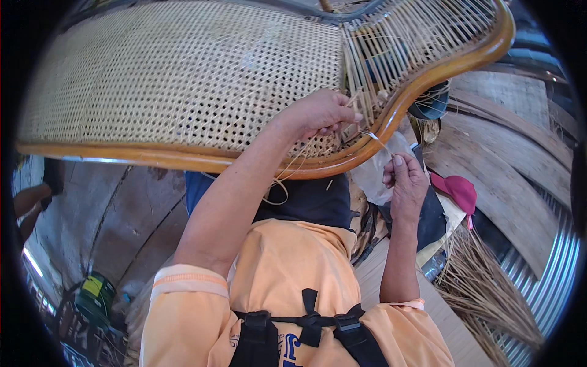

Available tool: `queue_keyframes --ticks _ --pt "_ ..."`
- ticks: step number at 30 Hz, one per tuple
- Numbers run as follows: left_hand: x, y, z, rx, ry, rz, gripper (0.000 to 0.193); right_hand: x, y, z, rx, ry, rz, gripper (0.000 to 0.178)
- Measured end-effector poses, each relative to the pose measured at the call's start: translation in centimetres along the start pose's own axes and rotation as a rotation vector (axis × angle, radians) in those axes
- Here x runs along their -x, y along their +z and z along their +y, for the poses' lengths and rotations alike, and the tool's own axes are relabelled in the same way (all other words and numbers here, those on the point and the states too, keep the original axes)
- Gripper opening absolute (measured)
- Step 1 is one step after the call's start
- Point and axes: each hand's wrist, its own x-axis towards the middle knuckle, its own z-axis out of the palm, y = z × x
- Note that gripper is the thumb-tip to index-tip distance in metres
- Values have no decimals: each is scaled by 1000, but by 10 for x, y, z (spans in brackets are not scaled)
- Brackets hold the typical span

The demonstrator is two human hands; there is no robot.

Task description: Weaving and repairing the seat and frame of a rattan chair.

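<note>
A piece of cane furniture lies across my lap, with a woven panel point(183, 79) full of small holes and a curved, varnished wooden rim point(208, 160). At the panel's right end, by the bend in the rim, my left hand point(324, 113) is closed with thumb and fingers pinching thin cane. Just outside the rim, my right hand point(405, 180) pinches the end of a pale cane strand point(380, 142), which runs over the rim toward the weave. What lies under the left fingers is partly hidden. Unwoven cane strips point(422, 30) span the narrower right section.
A bundle of long cane strips point(483, 293) lies at the lower right, near a dark pink cap point(457, 192) and wooden boards point(495, 159). Corrugated metal sheet point(556, 263) borders the right. A green bucket point(96, 298) stands at lower left; another person's limb point(30, 208) shows at far left.
</note>
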Motion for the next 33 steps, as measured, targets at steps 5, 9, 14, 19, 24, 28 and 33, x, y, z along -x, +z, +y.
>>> queue_keyframes --ticks 5,9,14,19,24,28,33 --pt "6 -2 0 -76 -38 42 13 -32 -47 -1 -14 -44 245 18" --pt "10 13 6 -88 -64 80 10 -103 -76 47 68 -51 312 21" --pt "8 15 4 -162 -103 145 10 -172 -65 107 157 51 271 24" --pt "1 25 1 -223 -56 187 13 -182 -65 105 775 -137 253 42" --pt "-1 30 0 -219 7 285 13 -150 -75 81 511 -180 216 38" --pt "-5 37 -2 -311 30 326 15 -100 -61 53 437 -215 231 32" --pt "-12 35 -5 -268 3 352 14 -58 -39 37 314 -194 218 27"
